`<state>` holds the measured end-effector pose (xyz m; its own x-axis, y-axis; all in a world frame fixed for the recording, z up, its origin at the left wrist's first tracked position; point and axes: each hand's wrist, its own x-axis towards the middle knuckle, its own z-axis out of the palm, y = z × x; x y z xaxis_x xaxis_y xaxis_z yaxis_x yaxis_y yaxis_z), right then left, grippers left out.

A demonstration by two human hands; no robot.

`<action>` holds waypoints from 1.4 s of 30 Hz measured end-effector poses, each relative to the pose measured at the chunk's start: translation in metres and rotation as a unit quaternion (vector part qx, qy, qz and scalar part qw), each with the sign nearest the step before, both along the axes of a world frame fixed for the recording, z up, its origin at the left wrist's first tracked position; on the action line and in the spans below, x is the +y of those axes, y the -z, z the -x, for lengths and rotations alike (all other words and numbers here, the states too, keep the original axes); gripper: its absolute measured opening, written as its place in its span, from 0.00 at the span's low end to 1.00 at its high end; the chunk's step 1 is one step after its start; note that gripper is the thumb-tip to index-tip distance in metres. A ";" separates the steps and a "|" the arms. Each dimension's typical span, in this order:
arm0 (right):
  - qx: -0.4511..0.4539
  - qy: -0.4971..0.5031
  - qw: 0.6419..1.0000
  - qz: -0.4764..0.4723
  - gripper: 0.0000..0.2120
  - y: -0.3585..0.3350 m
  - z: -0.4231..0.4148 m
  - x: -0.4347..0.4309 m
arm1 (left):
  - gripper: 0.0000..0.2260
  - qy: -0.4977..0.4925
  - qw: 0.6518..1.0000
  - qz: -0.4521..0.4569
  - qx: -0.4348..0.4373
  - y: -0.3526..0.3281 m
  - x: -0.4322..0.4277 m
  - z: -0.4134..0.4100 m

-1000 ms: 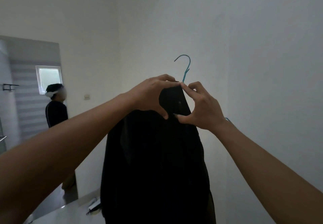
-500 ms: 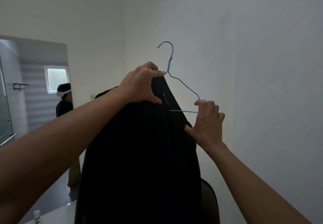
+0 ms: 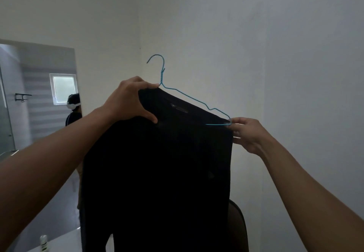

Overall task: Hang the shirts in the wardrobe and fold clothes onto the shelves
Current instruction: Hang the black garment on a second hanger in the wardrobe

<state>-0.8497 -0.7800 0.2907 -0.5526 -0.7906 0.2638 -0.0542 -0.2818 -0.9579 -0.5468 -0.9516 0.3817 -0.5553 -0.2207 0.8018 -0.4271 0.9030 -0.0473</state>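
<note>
At far left a wall mirror [image 3: 37, 94] reflects a person wearing a white headset, and a small bottle [image 3: 43, 242] stands at the bottom edge. Next, the left hand [image 3: 130, 100] is raised at chest height, fingers over and thumb under the collar of a black shirt [image 3: 157, 163], gripping it just beside the neck of a blue wire hanger [image 3: 162, 73]. The shirt hangs in mid-air between the 2 hands, in front of a white wall. The hanger's long axis slopes down from the left hand to the right hand [image 3: 248, 133], which pinches its far corner at the shirt's shoulder. The hook rises above the left hand, the nearer one, opening leftward. A dark chair back [image 3: 237, 222] shows low on the right. No wardrobe is visible.
</note>
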 end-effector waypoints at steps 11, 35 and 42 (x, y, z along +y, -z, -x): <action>0.260 0.204 0.943 0.036 0.03 -0.037 -0.052 -0.022 | 0.43 0.004 0.999 -0.033 -0.017 0.005 0.019 0.023; 0.702 0.065 0.706 0.063 0.08 -0.039 -0.053 -0.015 | 0.15 -0.001 0.987 -0.094 -0.127 0.012 0.001 0.000; 0.588 0.161 0.791 0.040 0.11 -0.035 -0.060 -0.033 | 0.11 0.020 0.984 -0.174 0.020 0.037 -0.006 0.025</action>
